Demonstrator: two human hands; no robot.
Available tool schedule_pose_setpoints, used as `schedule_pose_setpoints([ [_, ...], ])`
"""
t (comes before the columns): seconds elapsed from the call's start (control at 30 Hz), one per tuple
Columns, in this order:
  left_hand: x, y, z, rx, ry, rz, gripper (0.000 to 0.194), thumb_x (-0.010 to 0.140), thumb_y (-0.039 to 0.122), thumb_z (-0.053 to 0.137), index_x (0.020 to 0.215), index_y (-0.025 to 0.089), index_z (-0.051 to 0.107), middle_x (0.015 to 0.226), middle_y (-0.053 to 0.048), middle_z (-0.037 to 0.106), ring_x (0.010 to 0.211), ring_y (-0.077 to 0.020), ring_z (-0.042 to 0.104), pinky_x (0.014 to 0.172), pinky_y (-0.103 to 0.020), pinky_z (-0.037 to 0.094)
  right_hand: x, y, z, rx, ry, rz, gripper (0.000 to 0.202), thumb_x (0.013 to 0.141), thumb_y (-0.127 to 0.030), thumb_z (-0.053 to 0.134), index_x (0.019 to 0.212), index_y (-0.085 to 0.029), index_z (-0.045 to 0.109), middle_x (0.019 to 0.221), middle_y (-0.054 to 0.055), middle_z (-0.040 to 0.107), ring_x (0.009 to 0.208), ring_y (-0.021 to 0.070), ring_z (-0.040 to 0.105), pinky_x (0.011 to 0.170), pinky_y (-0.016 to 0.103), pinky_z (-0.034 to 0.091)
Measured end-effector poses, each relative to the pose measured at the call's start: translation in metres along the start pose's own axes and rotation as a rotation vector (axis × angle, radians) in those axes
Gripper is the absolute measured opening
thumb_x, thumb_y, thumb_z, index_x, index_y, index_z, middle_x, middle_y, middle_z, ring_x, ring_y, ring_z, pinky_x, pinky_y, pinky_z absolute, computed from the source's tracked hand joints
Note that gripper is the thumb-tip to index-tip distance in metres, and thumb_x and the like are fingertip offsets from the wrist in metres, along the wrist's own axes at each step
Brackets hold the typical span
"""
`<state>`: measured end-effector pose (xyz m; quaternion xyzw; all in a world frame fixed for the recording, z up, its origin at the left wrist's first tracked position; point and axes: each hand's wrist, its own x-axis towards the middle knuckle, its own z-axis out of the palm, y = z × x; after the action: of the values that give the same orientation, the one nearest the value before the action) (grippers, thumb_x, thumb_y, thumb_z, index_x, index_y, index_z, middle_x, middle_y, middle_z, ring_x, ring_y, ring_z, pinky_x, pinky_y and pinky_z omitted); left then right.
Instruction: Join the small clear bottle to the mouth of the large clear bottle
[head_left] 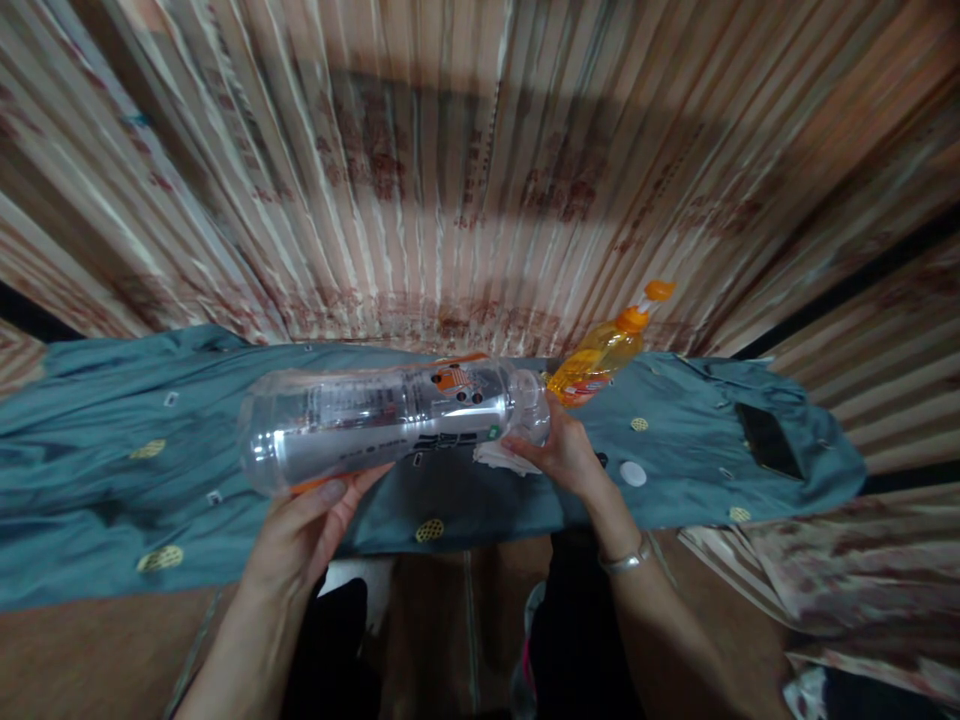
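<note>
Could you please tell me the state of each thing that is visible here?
Large clear bottle: lying sideways, held by left hand and right hand; no liquid visible; whether capped, cannot tell.
Orange-topped bottle: partly filled with yellow-orange liquid, top on.
Phone: lying flat, upper side dark.
White disc: lying on the cloth.
Cloth: spread out, wrinkled.
Curtain: hanging in folds.

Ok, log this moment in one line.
left hand: holds clear bottle near base; right hand: holds its neck; bottle: sideways; phone: on cloth
</note>
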<state>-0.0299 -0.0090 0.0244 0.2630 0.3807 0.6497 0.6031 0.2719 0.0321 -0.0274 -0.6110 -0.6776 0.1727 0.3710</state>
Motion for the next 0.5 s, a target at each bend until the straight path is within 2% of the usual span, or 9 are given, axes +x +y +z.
schedule_pose_setpoints([
  [0.17, -0.0004, -0.0014, -0.0022, -0.004, -0.030, 0.005, 0.060, 0.054, 0.022, 0.098, 0.112, 0.029, 0.080, 0.109, -0.005, 0.084, 0.114, -0.0374, 0.075, 0.092, -0.048, 0.068, -0.0007, 0.0007, 0.0000, -0.006, 0.002, 0.011, 0.082, 0.073, -0.046, 0.085, 0.143, -0.017, 0.053, 0.121, 0.015, 0.078, 0.105, 0.0351, 0.077, 0.089, 0.047, 0.064],
  [0.3, 0.0001, -0.0022, -0.0038, -0.018, -0.007, 0.002, 0.067, 0.054, 0.017, 0.097, 0.117, 0.030, 0.079, 0.113, -0.005, 0.084, 0.119, -0.0382, 0.074, 0.098, -0.051, 0.065, -0.0012, 0.0003, -0.0008, -0.009, -0.007, 0.006, 0.080, 0.074, -0.046, 0.084, 0.143, -0.019, 0.053, 0.118, 0.014, 0.079, 0.102, 0.0343, 0.078, 0.086, 0.046, 0.064],
  [0.5, -0.0003, 0.0005, 0.0031, -0.011, -0.004, 0.010, 0.072, 0.048, 0.024, 0.102, 0.116, 0.029, 0.079, 0.109, -0.006, 0.084, 0.108, -0.0360, 0.078, 0.083, -0.042, 0.070, -0.0008, 0.0008, -0.0004, -0.013, -0.001, 0.010, 0.081, 0.074, -0.047, 0.084, 0.143, -0.018, 0.053, 0.118, 0.013, 0.079, 0.102, 0.0345, 0.078, 0.087, 0.046, 0.063],
])
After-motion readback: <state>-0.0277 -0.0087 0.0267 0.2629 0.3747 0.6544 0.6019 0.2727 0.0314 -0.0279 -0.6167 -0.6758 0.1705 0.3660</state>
